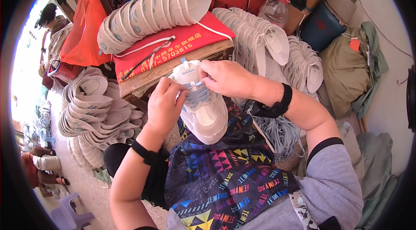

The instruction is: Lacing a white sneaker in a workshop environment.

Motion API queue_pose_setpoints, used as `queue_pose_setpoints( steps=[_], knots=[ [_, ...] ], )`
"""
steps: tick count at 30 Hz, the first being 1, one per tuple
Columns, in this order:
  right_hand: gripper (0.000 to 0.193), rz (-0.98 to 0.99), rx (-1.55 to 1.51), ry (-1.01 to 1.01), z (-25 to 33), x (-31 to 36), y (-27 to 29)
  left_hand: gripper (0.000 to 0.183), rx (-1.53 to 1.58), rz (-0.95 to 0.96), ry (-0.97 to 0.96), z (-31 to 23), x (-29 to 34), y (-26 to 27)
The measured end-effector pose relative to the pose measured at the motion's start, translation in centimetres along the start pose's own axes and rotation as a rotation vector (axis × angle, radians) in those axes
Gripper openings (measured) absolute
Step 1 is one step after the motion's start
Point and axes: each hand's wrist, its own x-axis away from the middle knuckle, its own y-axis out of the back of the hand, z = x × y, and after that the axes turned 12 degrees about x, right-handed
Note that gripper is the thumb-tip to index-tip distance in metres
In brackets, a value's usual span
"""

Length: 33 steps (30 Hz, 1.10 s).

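A white and pale grey shoe upper lies over my lap, toe toward me, its tongue standing up at the far end. Light blue shoelace crosses its front in several rows. At the left edge of the lacing, my left hand is closed, thumb and fingers pinching the lace. My right hand pinches at the right side, beside the tongue, with the lace running to its fingertips. Part of the upper's collar is hidden behind my fingers.
A wooden stand with a red bag bears a long nested row of uppers. More stacked uppers lie left and right. Loose blue laces hang by my right side. Another person is at far left.
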Motion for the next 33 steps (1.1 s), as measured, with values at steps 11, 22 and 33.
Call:
queue_pose_setpoints(
  steps=[11, 22, 33],
  knots=[
    [0.014, -0.197, 0.108, 0.201, -0.8, 0.9, -1.7, 0.006, 0.388, 0.183, 0.410, 0.9, -0.7, 0.5],
    [0.020, 0.072, -0.388, -0.004, -2.4, 1.0, -1.3, 0.013, -0.043, 0.002, 0.264, 0.0, -0.6, -2.2],
    [0.022, 0.167, -0.534, -0.273, -3.1, 1.2, -1.7, 0.013, 0.493, -0.002, 0.637, 3.3, 1.9, -0.7]
  ],
)
